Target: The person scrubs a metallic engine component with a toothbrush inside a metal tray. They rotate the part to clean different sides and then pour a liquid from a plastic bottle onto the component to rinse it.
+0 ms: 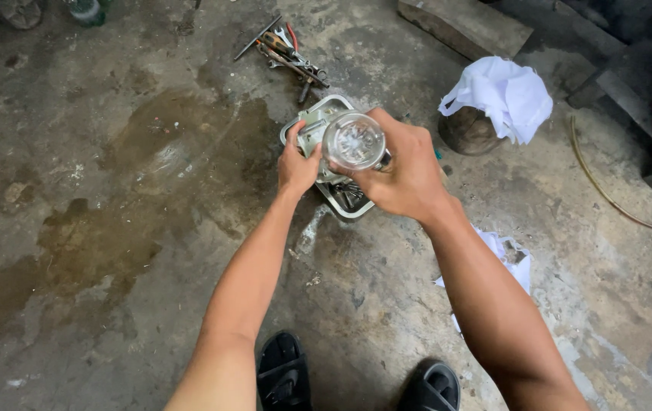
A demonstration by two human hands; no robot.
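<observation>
Your right hand [406, 171] wraps the clear round glass jar [353, 141] above the rectangular metal tray [341, 202], while your left hand [296, 164] pinches a grey metal part [312, 125]. A slack grip probably drops the glass onto the stained concrete floor [113, 190].

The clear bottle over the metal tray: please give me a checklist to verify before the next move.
1. Right hand holds the clear bottle firmly: ok.
2. Bottle sits above the metal tray: ok.
3. Left hand steadies the metal part in the tray: ok.
4. Bottle's mouth open: cannot tell.
5. Hand tools lie apart from the tray: ok.
6. Floor dry: not ok, wet stains.
</observation>
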